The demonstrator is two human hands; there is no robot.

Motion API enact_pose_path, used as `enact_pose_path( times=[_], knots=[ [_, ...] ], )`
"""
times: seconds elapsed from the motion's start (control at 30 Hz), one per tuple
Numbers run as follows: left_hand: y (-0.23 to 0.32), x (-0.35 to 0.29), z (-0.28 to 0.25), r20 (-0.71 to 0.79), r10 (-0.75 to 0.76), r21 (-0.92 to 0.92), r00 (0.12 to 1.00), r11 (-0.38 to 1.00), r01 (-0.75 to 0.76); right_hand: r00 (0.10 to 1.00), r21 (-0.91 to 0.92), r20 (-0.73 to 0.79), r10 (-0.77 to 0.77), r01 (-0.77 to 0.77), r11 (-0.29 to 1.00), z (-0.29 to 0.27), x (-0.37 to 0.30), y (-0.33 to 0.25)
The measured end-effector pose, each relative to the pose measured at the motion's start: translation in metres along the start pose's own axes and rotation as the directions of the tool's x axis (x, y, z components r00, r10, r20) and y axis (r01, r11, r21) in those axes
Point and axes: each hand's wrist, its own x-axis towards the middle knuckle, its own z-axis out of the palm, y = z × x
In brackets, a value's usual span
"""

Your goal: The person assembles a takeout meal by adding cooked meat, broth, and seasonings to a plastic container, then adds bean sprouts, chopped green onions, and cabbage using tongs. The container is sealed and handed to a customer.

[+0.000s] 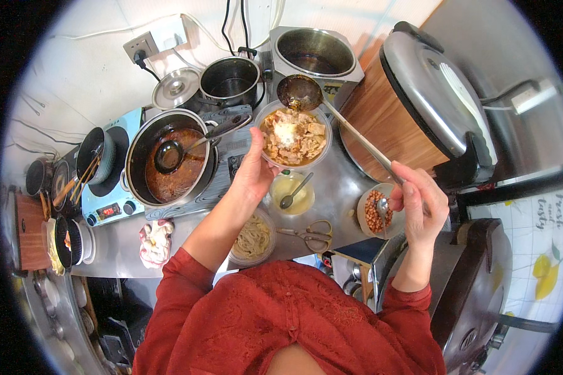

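My left hand (pixel 255 165) grips a clear plastic bowl (pixel 299 168) by its left side, thumb at the rim. Inside are sliced meat pieces (pixel 311 132) in brownish liquid, with a white heap (pixel 286 132) on top. A long-handled ladle (pixel 364 139) is in my right hand (pixel 420 205), fingers closed round the handle's end. The ladle's dark scoop is tilted over the bowl's far rim, with some liquid in it. Below my right hand, a bowl (pixel 363 215) holds peanuts (pixel 375 211) and a metal spoon (pixel 383 206).
Left stands a big pot (pixel 131 153) of red-brown broth with another ladle (pixel 169 156). A rice cooker (pixel 381 100) is at right, a soup well (pixel 350 67) behind. Nearer are a pale-liquid bowl (pixel 278 203), a noodle container (pixel 271 244), scissors (pixel 316 235) and a cloth (pixel 156 242).
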Motion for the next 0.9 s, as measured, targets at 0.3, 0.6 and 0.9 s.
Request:
enact_pose_path(
  times=[0.3,0.6,0.9],
  knots=[
    [-0.018,-0.024,0.002,-0.037,0.076,-0.066,0.996,0.995,-0.078,0.872,0.514,-0.236,0.428,-0.262,0.817,0.025,0.031,0.038],
    [-0.042,-0.129,-0.029,-0.125,0.154,-0.130,0.980,0.977,-0.170,0.998,-0.188,0.044,-0.048,0.056,0.981,0.110,0.146,0.145],
    [0.000,-0.282,-0.110,-0.340,0.332,-0.068,0.880,0.924,-0.375,0.931,-0.625,0.239,-0.275,0.364,0.691,0.131,0.153,0.110]
  ],
)
